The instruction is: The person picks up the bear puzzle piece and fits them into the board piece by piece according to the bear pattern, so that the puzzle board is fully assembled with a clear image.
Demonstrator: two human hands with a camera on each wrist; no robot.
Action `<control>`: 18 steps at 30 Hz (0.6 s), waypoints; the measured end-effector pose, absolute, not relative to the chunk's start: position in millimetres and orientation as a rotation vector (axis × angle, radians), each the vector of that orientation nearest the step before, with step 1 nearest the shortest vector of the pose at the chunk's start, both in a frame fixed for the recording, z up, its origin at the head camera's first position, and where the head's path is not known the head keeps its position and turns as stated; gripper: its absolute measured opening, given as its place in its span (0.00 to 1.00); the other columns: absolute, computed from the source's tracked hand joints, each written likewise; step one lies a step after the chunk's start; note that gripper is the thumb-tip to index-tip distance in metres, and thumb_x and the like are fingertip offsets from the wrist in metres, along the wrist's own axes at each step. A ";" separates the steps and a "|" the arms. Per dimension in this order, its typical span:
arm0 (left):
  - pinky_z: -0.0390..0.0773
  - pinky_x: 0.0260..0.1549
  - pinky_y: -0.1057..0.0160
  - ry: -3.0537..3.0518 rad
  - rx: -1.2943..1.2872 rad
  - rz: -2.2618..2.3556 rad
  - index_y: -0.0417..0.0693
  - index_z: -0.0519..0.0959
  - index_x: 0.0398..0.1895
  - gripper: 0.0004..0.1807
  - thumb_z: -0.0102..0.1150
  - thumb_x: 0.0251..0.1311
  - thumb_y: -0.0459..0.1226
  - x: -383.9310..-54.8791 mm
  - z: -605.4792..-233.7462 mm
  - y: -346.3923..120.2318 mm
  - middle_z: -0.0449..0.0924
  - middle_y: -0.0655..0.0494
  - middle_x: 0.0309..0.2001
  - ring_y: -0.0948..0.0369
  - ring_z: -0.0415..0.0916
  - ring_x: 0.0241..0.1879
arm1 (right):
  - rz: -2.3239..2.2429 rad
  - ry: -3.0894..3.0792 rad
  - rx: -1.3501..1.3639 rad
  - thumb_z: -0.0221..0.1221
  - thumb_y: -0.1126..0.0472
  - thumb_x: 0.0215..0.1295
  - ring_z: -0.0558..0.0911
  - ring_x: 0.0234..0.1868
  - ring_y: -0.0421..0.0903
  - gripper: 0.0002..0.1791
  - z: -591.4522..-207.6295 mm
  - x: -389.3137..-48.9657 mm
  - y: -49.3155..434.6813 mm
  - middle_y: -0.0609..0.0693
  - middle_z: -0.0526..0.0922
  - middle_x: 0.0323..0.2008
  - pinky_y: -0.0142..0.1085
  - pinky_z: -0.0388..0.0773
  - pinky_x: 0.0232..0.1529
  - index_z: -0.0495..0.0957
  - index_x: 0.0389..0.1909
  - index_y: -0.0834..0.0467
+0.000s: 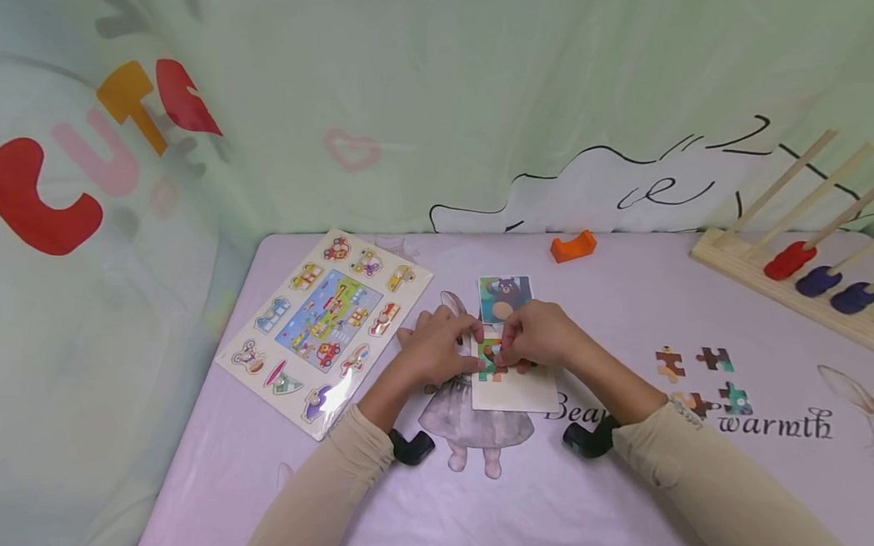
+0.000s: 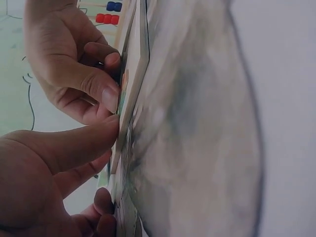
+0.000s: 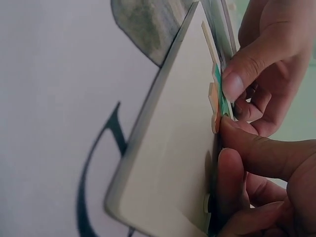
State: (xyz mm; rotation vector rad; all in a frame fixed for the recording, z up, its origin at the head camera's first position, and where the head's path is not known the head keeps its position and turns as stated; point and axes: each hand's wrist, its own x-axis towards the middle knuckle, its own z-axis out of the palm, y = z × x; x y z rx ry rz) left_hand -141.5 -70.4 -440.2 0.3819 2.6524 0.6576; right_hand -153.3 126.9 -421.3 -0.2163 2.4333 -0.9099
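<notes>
A pale puzzle board (image 1: 515,396) lies on the table, with several joined jigsaw pieces (image 1: 488,371) at its upper left. My left hand (image 1: 440,348) steadies the board's left side, thumb tip at the pieces and index finger bent at the top corner. My right hand (image 1: 542,336) pinches a jigsaw piece between thumb and index finger, over the joined ones; the fingertips largely hide it. In the right wrist view both thumbs meet close together at the pieces' edge (image 3: 214,96). Just beyond the board lies a bear picture card (image 1: 506,296), partly overlapped by the right hand.
Several loose jigsaw pieces (image 1: 735,398) lie to the right. A wooden vehicle peg puzzle (image 1: 287,397) is at the left, close to my left hand. At the back stands an orange block (image 1: 574,246); a wooden bead rack (image 1: 819,298) occupies the far right by the fabric wall.
</notes>
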 end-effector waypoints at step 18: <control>0.62 0.50 0.37 2.676 0.373 0.645 0.69 0.80 0.42 0.13 0.73 0.56 0.50 -139.9 -438.3 -68.3 0.74 0.55 0.52 0.51 0.66 0.53 | -0.899 2.444 -0.204 0.74 0.58 0.56 0.81 0.22 0.45 0.09 -425.4 -152.4 127.8 0.50 0.82 0.19 0.32 0.72 0.25 0.83 0.25 0.55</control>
